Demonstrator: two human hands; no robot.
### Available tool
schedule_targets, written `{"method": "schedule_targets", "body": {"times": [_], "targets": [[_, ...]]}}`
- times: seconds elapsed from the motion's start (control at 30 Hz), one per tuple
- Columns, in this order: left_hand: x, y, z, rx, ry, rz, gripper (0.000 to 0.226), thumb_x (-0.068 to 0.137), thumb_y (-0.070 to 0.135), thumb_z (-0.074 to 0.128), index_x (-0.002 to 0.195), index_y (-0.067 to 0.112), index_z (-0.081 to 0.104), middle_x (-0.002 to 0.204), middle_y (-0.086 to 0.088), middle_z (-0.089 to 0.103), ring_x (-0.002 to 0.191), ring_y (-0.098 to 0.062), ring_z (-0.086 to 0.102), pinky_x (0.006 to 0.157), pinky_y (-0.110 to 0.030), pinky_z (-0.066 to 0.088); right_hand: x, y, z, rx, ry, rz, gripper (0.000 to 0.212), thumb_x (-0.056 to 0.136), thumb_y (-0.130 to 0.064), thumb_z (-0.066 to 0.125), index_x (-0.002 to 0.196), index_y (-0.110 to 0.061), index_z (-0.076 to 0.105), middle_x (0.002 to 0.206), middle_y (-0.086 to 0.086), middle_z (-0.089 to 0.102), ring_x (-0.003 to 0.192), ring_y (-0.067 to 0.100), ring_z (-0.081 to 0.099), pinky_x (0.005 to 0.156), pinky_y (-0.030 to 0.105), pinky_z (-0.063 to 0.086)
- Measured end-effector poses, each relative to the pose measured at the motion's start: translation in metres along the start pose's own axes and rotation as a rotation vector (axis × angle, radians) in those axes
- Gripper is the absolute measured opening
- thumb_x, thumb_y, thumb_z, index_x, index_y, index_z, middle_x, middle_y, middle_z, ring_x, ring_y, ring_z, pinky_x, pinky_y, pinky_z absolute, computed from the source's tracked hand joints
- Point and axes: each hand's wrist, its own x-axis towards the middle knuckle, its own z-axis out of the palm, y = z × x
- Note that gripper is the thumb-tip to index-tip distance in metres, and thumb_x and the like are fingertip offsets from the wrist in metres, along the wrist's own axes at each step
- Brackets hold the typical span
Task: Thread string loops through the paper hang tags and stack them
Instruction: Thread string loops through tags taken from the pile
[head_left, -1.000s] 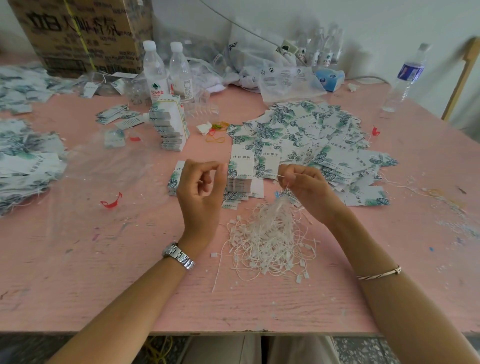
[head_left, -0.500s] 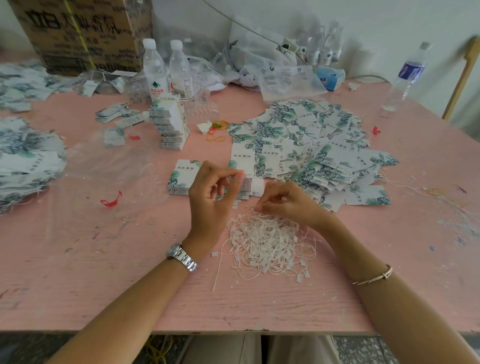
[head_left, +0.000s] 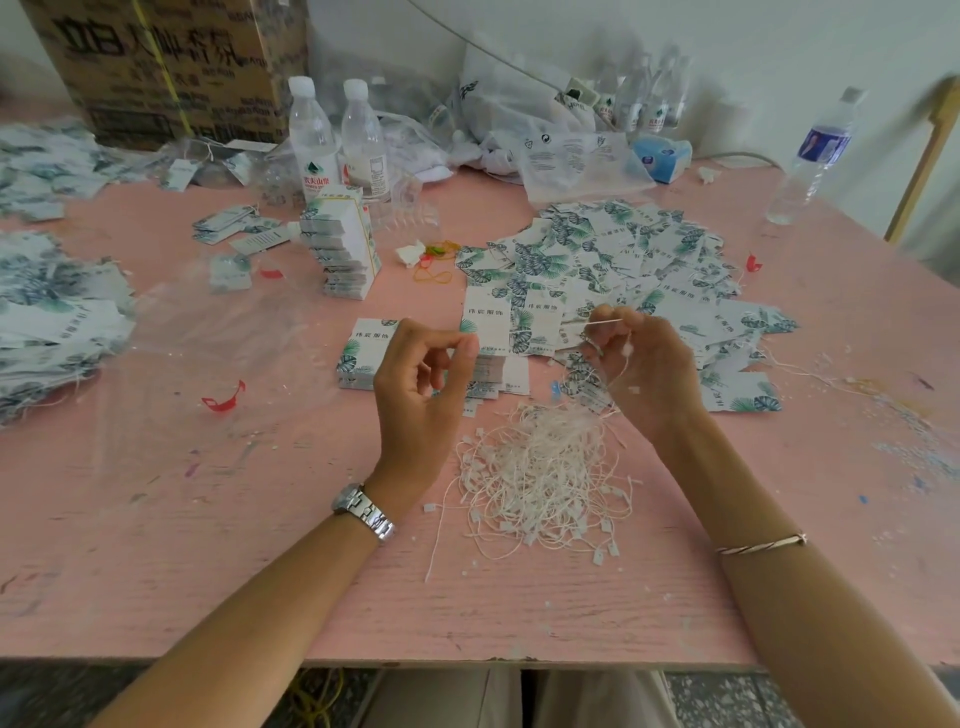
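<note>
While my right hand (head_left: 647, 369) is pinching one string loop (head_left: 605, 323) between thumb and fingertips, a strand is hanging below it toward the tangled string pile (head_left: 540, 478), which is lying just near of that hand on the worktop (head_left: 156, 519). My left hand (head_left: 421, 384) is hovering to the left with fingers curled and thumb tip meeting forefinger; I cannot tell whether it is pinching anything. Just beyond it the short tag stack (head_left: 366, 353) is waiting, and the loose hang tags (head_left: 623, 260) are spreading far and right. I am judging that the hanging strand may be snagging neighbouring strings, so lifting could be dragging a clump out. The tip could also be missing a tag's small hole if my pinch is slipping.
</note>
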Motion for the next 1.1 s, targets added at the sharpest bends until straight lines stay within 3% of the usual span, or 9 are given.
{"method": "schedule_targets", "body": {"times": [0.1, 0.2, 0.27, 0.47, 0.7, 0.77, 0.93, 1.03, 1.1], "targets": [[0.001, -0.002, -0.001, 0.005, 0.030, -0.029, 0.014, 0.095, 0.009, 0.067, 0.088, 0.019, 0.060, 0.078, -0.001, 0.049, 0.066, -0.003, 0.042, 0.057, -0.015, 0.036, 0.001, -0.001, 0.001, -0.012, 0.035, -0.010, 0.021, 0.073, -0.030, 0.077, 0.067, -0.018, 0.061, 0.077, -0.003, 0.052, 0.072, 0.013, 0.044, 0.071, 0.026, 0.041], [0.002, -0.003, -0.002, 0.000, 0.052, -0.051, 0.012, 0.095, 0.005, 0.068, 0.087, 0.012, 0.060, 0.077, -0.004, 0.049, 0.065, -0.003, 0.042, 0.057, -0.015, 0.036, 0.001, -0.001, 0.001, -0.179, 0.134, -0.042, 0.019, 0.089, -0.027, 0.063, 0.072, -0.019, 0.059, 0.073, -0.007, 0.051, 0.070, 0.010, 0.043, 0.071, 0.026, 0.036], [0.001, -0.003, -0.002, -0.010, 0.047, -0.045, 0.012, 0.095, 0.007, 0.067, 0.086, 0.012, 0.060, 0.077, -0.002, 0.049, 0.066, -0.003, 0.043, 0.058, -0.014, 0.036, 0.000, 0.000, 0.002, -0.215, 0.206, -0.060, 0.019, 0.092, -0.024, 0.064, 0.074, -0.022, 0.066, 0.075, -0.008, 0.054, 0.069, 0.008, 0.043, 0.071, 0.025, 0.034], [-0.001, 0.001, -0.001, -0.024, 0.012, 0.022, 0.013, 0.094, 0.020, 0.065, 0.083, 0.017, 0.059, 0.075, 0.004, 0.048, 0.066, -0.004, 0.043, 0.060, -0.014, 0.034, -0.003, -0.004, 0.006, -0.192, 0.269, -0.077, 0.022, 0.088, -0.032, 0.066, 0.067, -0.025, 0.069, 0.072, -0.006, 0.051, 0.066, 0.008, 0.042, 0.068, 0.025, 0.034], [-0.002, -0.002, 0.000, -0.012, -0.042, -0.006, 0.014, 0.095, 0.021, 0.066, 0.084, 0.012, 0.063, 0.077, -0.003, 0.052, 0.067, -0.005, 0.044, 0.059, -0.018, 0.036, 0.001, -0.007, 0.000, -0.087, 0.366, -0.130, 0.030, 0.103, -0.019, 0.051, 0.075, -0.017, 0.060, 0.071, -0.004, 0.055, 0.062, 0.008, 0.046, 0.061, 0.023, 0.036], [-0.002, -0.002, 0.001, -0.011, -0.061, -0.011, 0.013, 0.096, 0.022, 0.064, 0.086, 0.013, 0.065, 0.079, -0.002, 0.053, 0.068, -0.005, 0.045, 0.061, -0.016, 0.037, 0.001, -0.008, -0.002, -0.248, 0.390, -0.135, 0.029, 0.102, -0.015, 0.052, 0.074, -0.016, 0.059, 0.069, -0.003, 0.055, 0.060, 0.008, 0.044, 0.058, 0.020, 0.035], [-0.003, 0.001, 0.003, -0.018, -0.118, -0.026, 0.013, 0.099, 0.023, 0.059, 0.090, 0.017, 0.067, 0.082, 0.006, 0.053, 0.071, -0.004, 0.046, 0.062, -0.017, 0.036, -0.002, 0.004, -0.001, -1.001, 0.317, -0.229, 0.021, 0.094, -0.008, 0.058, 0.075, -0.004, 0.054, 0.065, -0.001, 0.047, 0.057, 0.005, 0.038, 0.062, 0.021, 0.037], [-0.003, 0.002, 0.003, -0.028, -0.156, -0.030, 0.013, 0.099, 0.019, 0.061, 0.090, 0.024, 0.068, 0.081, 0.008, 0.052, 0.070, -0.003, 0.045, 0.062, -0.015, 0.035, -0.004, 0.015, 0.003, -1.450, 0.224, -0.315, 0.015, 0.092, -0.012, 0.063, 0.078, -0.008, 0.058, 0.077, -0.002, 0.054, 0.075, 0.013, 0.045, 0.077, 0.034, 0.038], [-0.004, 0.000, 0.004, -0.024, -0.185, -0.059, 0.013, 0.098, 0.018, 0.063, 0.089, 0.023, 0.070, 0.080, 0.009, 0.051, 0.068, -0.003, 0.045, 0.063, -0.013, 0.034, -0.007, 0.018, 0.008, -1.547, 0.153, -0.383, 0.009, 0.094, -0.014, 0.063, 0.086, -0.010, 0.062, 0.088, -0.002, 0.057, 0.085, 0.016, 0.049, 0.087, 0.040, 0.040]]}}
